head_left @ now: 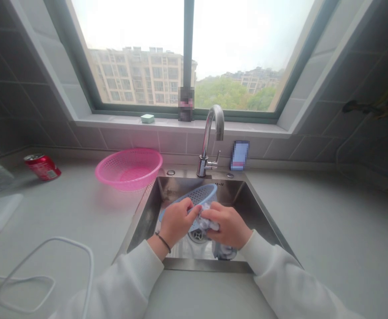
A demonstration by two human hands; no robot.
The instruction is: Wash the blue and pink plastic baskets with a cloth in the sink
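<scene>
Over the sink both hands meet at a bunched white and grey cloth; its exact kind is hard to make out. My right hand is closed around the cloth. My left hand, with a dark band at the wrist, pinches its left edge between thumb and fingers. Behind the hands, a light-blue perforated plastic basket leans tilted in the sink, partly hidden by my left hand. Another dark and pale bunch of cloth lies in the sink below my right hand. Between them the drain shows.
A chrome faucet rises behind the sink. Left of it stands a pink perforated basket, then a red can. A white cable loops at front left. A phone leans on the back wall; a green soap-like block sits on the sill.
</scene>
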